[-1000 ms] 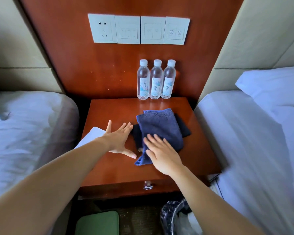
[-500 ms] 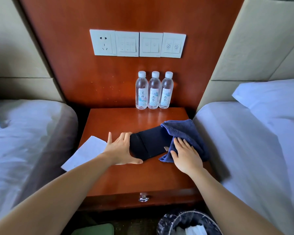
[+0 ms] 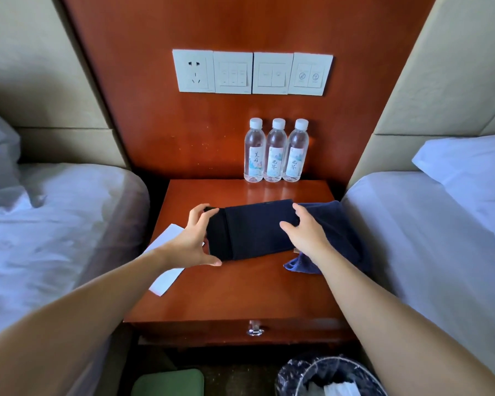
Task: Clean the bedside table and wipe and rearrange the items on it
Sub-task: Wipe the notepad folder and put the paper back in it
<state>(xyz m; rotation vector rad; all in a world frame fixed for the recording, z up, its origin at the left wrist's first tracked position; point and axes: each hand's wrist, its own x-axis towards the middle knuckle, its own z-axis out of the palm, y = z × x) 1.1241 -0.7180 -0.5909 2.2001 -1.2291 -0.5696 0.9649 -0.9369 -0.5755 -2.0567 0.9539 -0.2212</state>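
A flat black rectangular case [image 3: 255, 227] sits over the middle of the wooden bedside table [image 3: 240, 292]. My left hand [image 3: 193, 241] grips its left end, thumb below and fingers on top. My right hand [image 3: 306, 232] holds its right end. Whether the case rests on the table or is lifted, I cannot tell. A dark blue cloth [image 3: 340, 232] lies bunched on the table's right side, partly under my right wrist. Three clear water bottles [image 3: 275, 155] stand in a row against the back panel.
A white paper [image 3: 166, 278] hangs over the table's left edge, beside the left bed [image 3: 55, 224]. The right bed [image 3: 426, 238] adjoins the table. Below are a drawer knob [image 3: 254, 330], a lined bin [image 3: 326, 375] and a green object [image 3: 169, 382].
My right hand pushed the blue cloth to the right, uncovering the black case. Both hands then closed on the case's two ends.
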